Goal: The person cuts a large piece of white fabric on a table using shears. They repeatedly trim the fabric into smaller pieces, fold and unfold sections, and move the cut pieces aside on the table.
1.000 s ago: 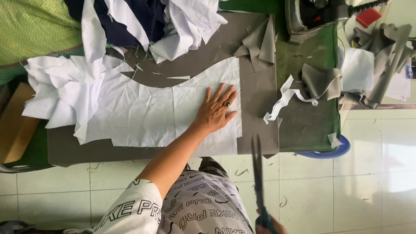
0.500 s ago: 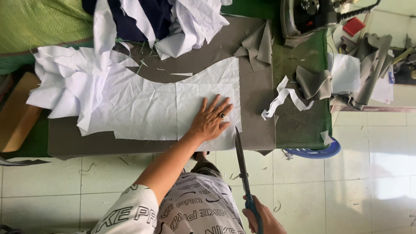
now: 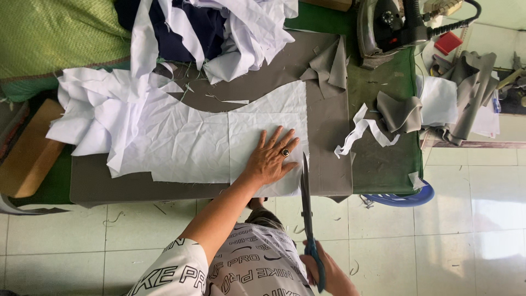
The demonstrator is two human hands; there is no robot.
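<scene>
My left hand (image 3: pixel 271 157) lies flat, fingers spread, on a white fabric piece (image 3: pixel 208 137) spread over grey fabric (image 3: pixel 329 148) on the table. A dark ring is on one finger. My right hand (image 3: pixel 323 271) grips the blue handles of long scissors (image 3: pixel 306 203). The blades point away from me and the tip reaches the right edge of the white piece, just beside my left fingers.
A heap of white and navy cloth (image 3: pixel 208 33) lies at the far side. Grey offcuts (image 3: pixel 400 112), a white strip (image 3: pixel 361 131) and an iron (image 3: pixel 389 24) sit to the right on the green table cover (image 3: pixel 383 164). A wooden board (image 3: pixel 27 159) lies at the left.
My right hand has brought the scissors left and forward, from over the floor up to the right edge of the white piece. My left hand has stayed pressed on the fabric.
</scene>
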